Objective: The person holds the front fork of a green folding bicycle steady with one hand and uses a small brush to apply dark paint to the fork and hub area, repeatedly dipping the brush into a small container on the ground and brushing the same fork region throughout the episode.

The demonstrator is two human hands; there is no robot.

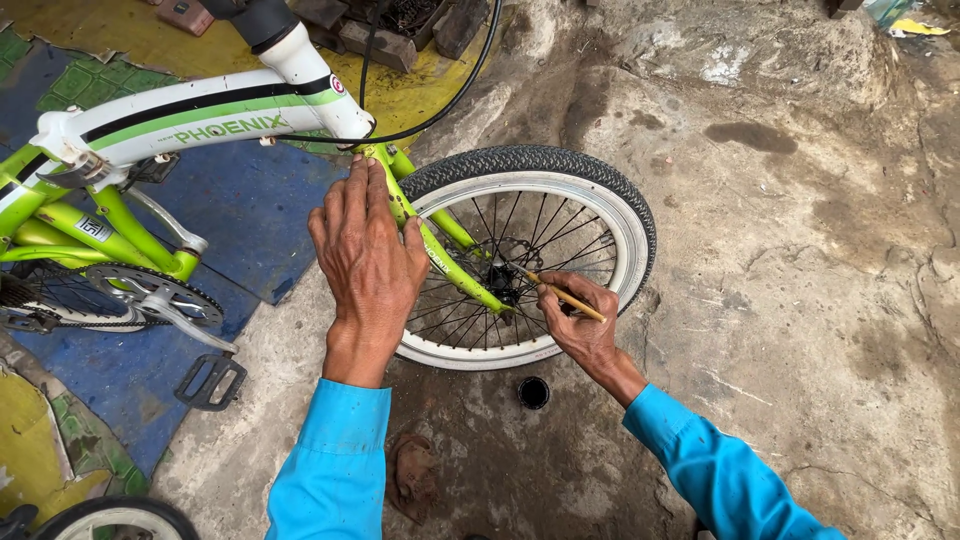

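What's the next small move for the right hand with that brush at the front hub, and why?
Probably a short dab onward around the hub. The right hand holds the thin brush with its tip at the hub between the spokes, while the left hand grips the green fork to steady the wheel. The small black pot sits just below, within easy reach for a re-dip.

I am looking down at a rough, cracked concrete floor (800, 260), grey-brown with darker damp-looking stains and a pale patch near the top. On my left lies a worn floor covering (250, 205) in blue, with green and yellow sections peeling at the edges. Dark bricks (375, 40) sit along the top edge. A rusty flattened scrap (410, 478) rests on the concrete low in view. Daylight is even and soft, without hard shadows.
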